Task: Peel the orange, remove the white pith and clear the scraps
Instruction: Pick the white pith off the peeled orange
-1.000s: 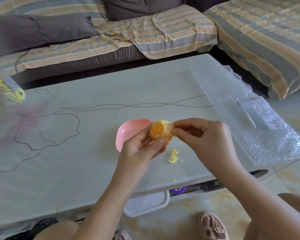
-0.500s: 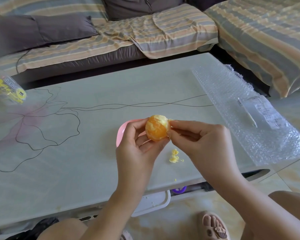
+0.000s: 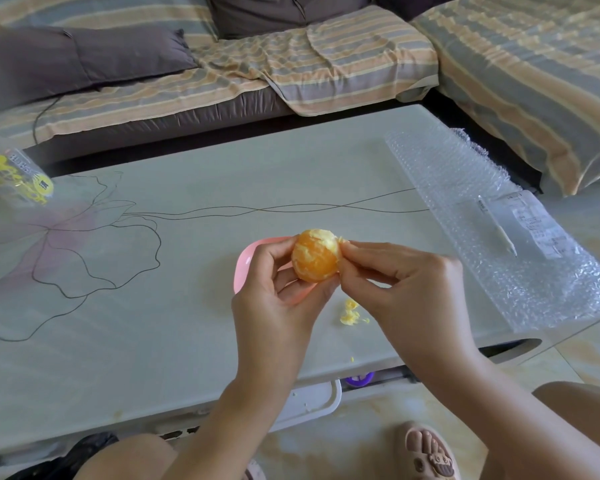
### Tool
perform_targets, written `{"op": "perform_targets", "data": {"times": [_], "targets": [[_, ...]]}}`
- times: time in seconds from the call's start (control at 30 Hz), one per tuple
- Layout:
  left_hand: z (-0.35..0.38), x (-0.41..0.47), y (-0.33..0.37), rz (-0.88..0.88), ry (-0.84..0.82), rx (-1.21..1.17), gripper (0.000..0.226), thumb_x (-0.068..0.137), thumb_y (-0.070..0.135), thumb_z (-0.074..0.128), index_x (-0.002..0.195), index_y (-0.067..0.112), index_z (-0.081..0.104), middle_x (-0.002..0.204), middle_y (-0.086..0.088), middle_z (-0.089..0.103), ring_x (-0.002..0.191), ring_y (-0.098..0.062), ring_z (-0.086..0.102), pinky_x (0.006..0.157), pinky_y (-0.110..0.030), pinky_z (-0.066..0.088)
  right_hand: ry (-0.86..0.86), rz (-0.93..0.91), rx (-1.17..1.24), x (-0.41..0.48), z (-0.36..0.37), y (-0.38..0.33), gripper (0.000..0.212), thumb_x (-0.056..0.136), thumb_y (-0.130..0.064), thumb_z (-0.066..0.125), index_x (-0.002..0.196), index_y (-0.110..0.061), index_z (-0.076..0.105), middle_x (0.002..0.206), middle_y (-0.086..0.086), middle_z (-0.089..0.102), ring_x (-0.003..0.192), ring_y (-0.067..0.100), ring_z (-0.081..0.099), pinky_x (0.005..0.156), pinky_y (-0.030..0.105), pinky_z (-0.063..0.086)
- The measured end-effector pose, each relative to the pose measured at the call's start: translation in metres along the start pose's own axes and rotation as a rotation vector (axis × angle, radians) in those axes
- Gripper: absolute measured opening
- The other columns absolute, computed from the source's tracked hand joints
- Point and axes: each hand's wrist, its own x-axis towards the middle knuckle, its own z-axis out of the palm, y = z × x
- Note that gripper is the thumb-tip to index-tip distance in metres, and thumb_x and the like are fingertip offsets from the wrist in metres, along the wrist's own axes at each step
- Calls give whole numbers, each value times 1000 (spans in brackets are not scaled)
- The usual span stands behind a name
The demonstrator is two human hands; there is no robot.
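Observation:
A peeled orange (image 3: 314,258) with pale streaks of pith is held up above the table. My left hand (image 3: 278,292) grips it from the left and below, fingers curled round it. My right hand (image 3: 400,282) pinches a strand of pith at the orange's upper right side. Behind my left hand a pink dish (image 3: 245,263) sits on the table, mostly hidden. Small yellow pith scraps (image 3: 351,312) lie on the table (image 3: 174,306) below the orange.
A sheet of bubble wrap (image 3: 499,244) with a paper label and a thin stick covers the table's right end. A clear bag with yellow print (image 3: 14,178) lies at the far left. Striped sofas stand behind and to the right. A white tray (image 3: 312,401) sits under the front edge.
My left hand has turned the orange and lifted it a little, showing a smoother orange face. My right hand kept its fingertips at the fruit's right side.

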Motion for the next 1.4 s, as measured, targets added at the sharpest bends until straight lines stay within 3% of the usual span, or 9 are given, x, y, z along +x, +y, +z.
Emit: {"op": "perform_targets", "data": {"times": [0.23,0.37,0.5,0.63,0.83,1.0,1.23,1.4], "targets": [[0,0,1,4,0,12,40,67,7,83,95,25,61,107,-7,67,92,-12,70,76,-18,53,22,-26,-18,2,-1,4,18,74,-7,71,87,-16,77,83,-22,67,77,-9,66,71,8,51],[-3,3,2,-22,7,11,42,66,6,84,96,24,62,109,-7,67,92,-13,70,77,-26,56,-40,87,25,4,-4,2,26,78,-3,68,85,-26,76,75,-19,71,74,-4,68,69,8,50],[-6,6,5,-57,7,-45,41,66,1,82,96,20,61,104,-3,69,88,-10,70,71,-17,53,-110,202,138,8,-8,0,26,79,2,62,83,-24,66,61,-15,67,74,1,70,64,13,52],[-7,6,4,-95,-3,-77,40,67,1,81,98,17,60,104,-4,69,88,-10,70,68,-14,51,-64,76,55,12,-8,1,36,77,11,60,72,-24,52,87,-6,63,76,9,71,68,19,54],[-8,6,2,-76,-2,-56,41,67,1,81,98,16,60,103,-4,68,86,-8,70,68,-14,51,-39,1,-137,18,-9,18,28,78,9,62,80,-16,74,83,-10,68,80,5,65,75,14,52],[-7,6,-2,-51,6,15,41,66,5,84,96,21,61,107,-5,67,88,-8,69,69,-13,51,-114,-52,-241,15,-6,24,17,87,-4,61,92,-14,74,82,-8,67,82,5,61,72,16,49],[-5,5,-8,21,-23,127,42,68,7,84,98,24,61,106,0,68,90,-5,68,72,-10,50,-113,-9,-131,14,-8,15,12,82,-13,71,84,-22,77,78,-13,72,73,5,65,66,19,50],[-7,3,-11,167,-15,308,46,71,12,84,102,34,58,105,8,67,94,-4,67,76,-7,47,-129,-20,-102,12,-11,13,11,80,-12,73,85,-20,78,75,-11,73,68,6,66,62,22,51]]}}
